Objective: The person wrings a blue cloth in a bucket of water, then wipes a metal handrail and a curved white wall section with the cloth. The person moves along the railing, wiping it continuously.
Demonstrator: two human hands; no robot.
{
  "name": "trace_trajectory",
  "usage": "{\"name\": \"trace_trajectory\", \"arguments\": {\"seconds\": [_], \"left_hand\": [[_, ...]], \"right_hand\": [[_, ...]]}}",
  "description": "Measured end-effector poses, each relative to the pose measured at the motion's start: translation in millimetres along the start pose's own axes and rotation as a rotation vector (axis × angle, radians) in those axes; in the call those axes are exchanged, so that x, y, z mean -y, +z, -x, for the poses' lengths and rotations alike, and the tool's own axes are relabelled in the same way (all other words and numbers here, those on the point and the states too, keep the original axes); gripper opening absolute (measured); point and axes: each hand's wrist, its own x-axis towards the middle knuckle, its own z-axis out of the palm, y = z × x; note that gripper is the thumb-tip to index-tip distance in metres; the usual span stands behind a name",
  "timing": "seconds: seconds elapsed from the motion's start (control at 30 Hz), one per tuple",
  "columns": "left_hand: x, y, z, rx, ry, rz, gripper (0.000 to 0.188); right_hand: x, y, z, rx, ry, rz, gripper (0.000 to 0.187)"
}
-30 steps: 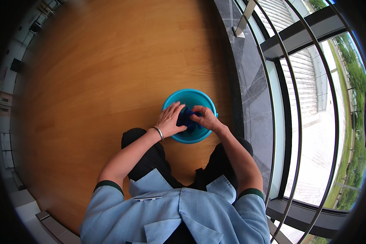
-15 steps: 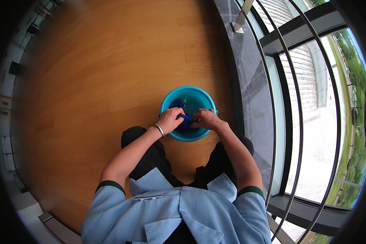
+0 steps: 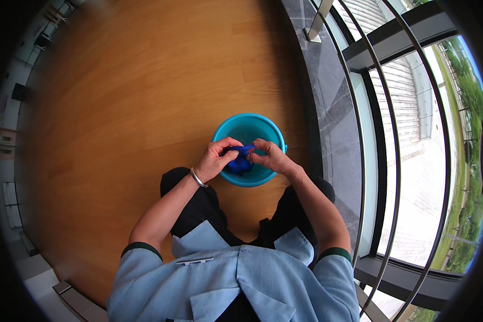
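Observation:
A blue cloth (image 3: 240, 163) hangs bunched between my two hands over a teal bucket (image 3: 220, 131) on the floor. My left hand (image 3: 218, 158), with a silver bangle at the wrist, pinches the cloth's upper left part. Opposite it, my right hand (image 3: 270, 156) grips the upper right edge between thumb and fingers. The lower folds droop toward the near side of the bucket; whether they touch the water cannot be made out.
Wooden floor (image 3: 161, 91) surrounds the bucket. To the right run a grey stone ledge (image 3: 333, 102), metal railing bars (image 3: 394, 139) and tall windows. My bent knees flank the bucket's near side.
Both hands have lifted the cloth and spread its top edge between them. The part that lay at the bucket's far left is now gathered beneath my hands.

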Motion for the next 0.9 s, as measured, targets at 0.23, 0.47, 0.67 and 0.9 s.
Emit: {"name": "trace_trajectory", "arguments": {"seconds": [0.23, 0.47, 0.67, 0.9], "left_hand": [[-22, 6, 5, -0.013, -0.097, -0.354, 0.042], [-12, 3, -4, -0.078, -0.084, -0.437, 0.029], [-20, 9, 9, -0.090, -0.078, -0.326, 0.028], [-34, 2, 28, -0.161, -0.001, -0.138, 0.024]], "right_hand": [[39, 3, -9, -0.016, -0.037, -0.148, 0.014], [24, 2, -11, 0.022, -0.016, -0.297, 0.015], [-32, 10, -12, 0.049, 0.088, 0.224, 0.026], [-57, 15, -7, -0.033, 0.142, 0.816, 0.025]]}}
